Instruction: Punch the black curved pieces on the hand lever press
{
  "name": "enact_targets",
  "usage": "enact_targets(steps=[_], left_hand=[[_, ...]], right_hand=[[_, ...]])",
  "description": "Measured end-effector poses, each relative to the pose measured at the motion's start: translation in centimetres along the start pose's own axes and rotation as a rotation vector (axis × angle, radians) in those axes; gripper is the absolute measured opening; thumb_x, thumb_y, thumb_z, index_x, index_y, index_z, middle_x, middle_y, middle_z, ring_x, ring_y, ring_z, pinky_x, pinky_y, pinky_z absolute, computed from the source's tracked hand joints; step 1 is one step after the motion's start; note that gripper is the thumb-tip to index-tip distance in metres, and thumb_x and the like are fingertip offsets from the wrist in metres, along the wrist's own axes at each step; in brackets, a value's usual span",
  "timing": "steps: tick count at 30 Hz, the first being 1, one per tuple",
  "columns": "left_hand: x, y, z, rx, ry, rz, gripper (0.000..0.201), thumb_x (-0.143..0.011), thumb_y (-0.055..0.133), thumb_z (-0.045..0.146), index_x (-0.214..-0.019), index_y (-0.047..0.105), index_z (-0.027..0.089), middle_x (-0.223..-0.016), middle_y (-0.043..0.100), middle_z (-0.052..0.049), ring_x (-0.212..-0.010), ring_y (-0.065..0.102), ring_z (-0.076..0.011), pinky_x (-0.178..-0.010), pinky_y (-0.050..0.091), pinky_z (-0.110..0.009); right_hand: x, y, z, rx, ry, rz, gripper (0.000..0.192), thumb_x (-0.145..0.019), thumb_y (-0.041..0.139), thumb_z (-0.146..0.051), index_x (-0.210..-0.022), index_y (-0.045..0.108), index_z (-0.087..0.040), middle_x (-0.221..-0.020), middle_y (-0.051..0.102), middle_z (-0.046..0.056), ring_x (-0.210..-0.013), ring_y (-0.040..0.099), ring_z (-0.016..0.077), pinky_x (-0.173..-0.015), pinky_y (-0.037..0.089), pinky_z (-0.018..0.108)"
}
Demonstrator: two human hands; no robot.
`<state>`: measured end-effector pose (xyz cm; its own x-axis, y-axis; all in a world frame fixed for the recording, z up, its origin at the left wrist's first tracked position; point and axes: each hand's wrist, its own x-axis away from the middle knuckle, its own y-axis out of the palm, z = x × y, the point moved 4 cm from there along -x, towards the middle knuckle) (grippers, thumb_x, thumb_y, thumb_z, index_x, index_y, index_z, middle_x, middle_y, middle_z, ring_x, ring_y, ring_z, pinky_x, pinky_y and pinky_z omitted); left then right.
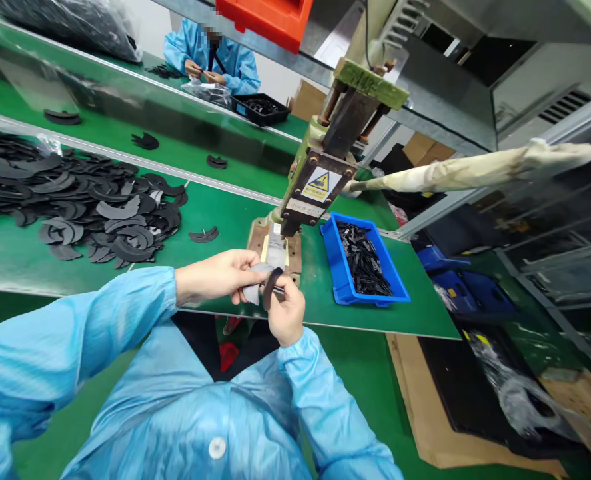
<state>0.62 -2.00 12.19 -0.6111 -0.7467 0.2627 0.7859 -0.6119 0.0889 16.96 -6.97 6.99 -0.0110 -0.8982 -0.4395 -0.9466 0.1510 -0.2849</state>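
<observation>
Item: hand press (325,167), standing on the green bench (25,260), serving as landmark.

- Left hand (215,277): sitting just in front of the press base, fingers closing around a grey curved piece (252,292) and pinching it.
- Right hand (286,313): sitting just in front of the press, beside the left hand, thumb and fingers pinching a black curved part (270,287) held on edge. The black part is touching the grey piece between the two hands, at the bench's near edge.
- Wrapped lever handle (475,170): sticking out to the right of the press, at head height.
- Blue bin (342,283): lying just right of the press, holding small black strips (362,260).
- Heap of black curved parts (75,200): spreading well to the left of the press; one loose part (204,234) lying between heap and press.
- Second green bench (185,143) behind the press: carrying a few scattered parts.
- Another person in a blue coat (235,63): working far behind the press, beside a black tray (260,108).
- Red bin (265,20): sitting above the press.
</observation>
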Motion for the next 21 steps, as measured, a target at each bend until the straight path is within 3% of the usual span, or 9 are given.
enact_targets(steps=[5,9,10,12,14,17,21], left_hand=[[-0.4,-1.2,-0.5,-0.148,0.04,0.05,0.05,-0.085,0.076,0.066,-0.087,0.054,0.021,-0.064,0.062,0.003,-0.052,0.059,-0.0128,-0.046,0.047,-0.024],[1.1,-1.8,0.4,-0.435,0.321,0.33,0.036,-0.092,0.072,0.056,-0.095,0.061,0.021,-0.085,0.063,0.0,-0.071,0.059,-0.0142,-0.063,0.05,-0.028],[1.5,-1.7,0.6,-0.535,0.403,0.365,0.032,-0.093,0.072,0.052,-0.092,0.062,0.021,-0.087,0.061,0.0,-0.075,0.058,-0.0146,-0.068,0.05,-0.029],[1.7,-1.2,0.6,-0.655,0.486,0.325,0.031,-0.096,0.07,0.045,-0.081,0.06,0.02,-0.086,0.058,-0.001,-0.079,0.055,-0.0151,-0.074,0.047,-0.03],[1.4,-1.1,0.0,-0.612,0.464,0.284,0.032,-0.097,0.069,0.043,-0.077,0.057,0.02,-0.083,0.055,0.0,-0.078,0.052,-0.0143,-0.073,0.045,-0.029],[0.8,-1.6,-1.4,-0.35,0.304,0.295,0.033,-0.092,0.075,0.048,-0.089,0.055,0.021,-0.082,0.053,0.003,-0.071,0.05,-0.0124,-0.064,0.044,-0.026],[0.6,-1.4,-2.7,-0.068,0.063,0.029,0.044,-0.09,0.073,0.061,-0.095,0.058,0.02,-0.074,0.058,0.004,-0.064,0.055,-0.0117,-0.057,0.045,-0.024]], right_hand=[[-0.6,-1.5,-1.2,0.169,-0.136,-0.081,0.015,-0.097,0.063,-0.028,-0.109,0.071,-0.023,-0.106,0.078,0.006,-0.098,0.073,0.0183,-0.093,0.06,0.035],[-0.9,-1.9,-1.6,0.253,-0.239,-0.119,0.012,-0.097,0.062,-0.025,-0.106,0.07,-0.023,-0.101,0.077,0.007,-0.096,0.072,0.0199,-0.088,0.059,0.037],[-0.9,-1.9,-1.6,0.268,-0.258,-0.127,0.012,-0.097,0.062,-0.024,-0.106,0.07,-0.023,-0.099,0.076,0.007,-0.095,0.071,0.0202,-0.087,0.059,0.037],[-0.9,-1.8,-1.6,0.284,-0.292,-0.151,0.012,-0.097,0.062,-0.023,-0.105,0.07,-0.023,-0.097,0.076,0.007,-0.093,0.071,0.0202,-0.085,0.058,0.038],[-0.9,-1.7,-1.8,0.284,-0.321,-0.174,0.013,-0.096,0.062,-0.021,-0.106,0.07,-0.023,-0.096,0.076,0.007,-0.091,0.07,0.0201,-0.083,0.058,0.038],[-0.8,-1.6,-2.2,0.261,-0.353,-0.185,0.016,-0.094,0.065,-0.019,-0.108,0.07,-0.023,-0.098,0.077,0.007,-0.09,0.071,0.0196,-0.083,0.059,0.038],[-0.7,-1.8,-2.0,0.223,-0.331,-0.147,0.021,-0.094,0.065,-0.018,-0.113,0.071,-0.024,-0.101,0.078,0.006,-0.093,0.073,0.0192,-0.084,0.061,0.037]])
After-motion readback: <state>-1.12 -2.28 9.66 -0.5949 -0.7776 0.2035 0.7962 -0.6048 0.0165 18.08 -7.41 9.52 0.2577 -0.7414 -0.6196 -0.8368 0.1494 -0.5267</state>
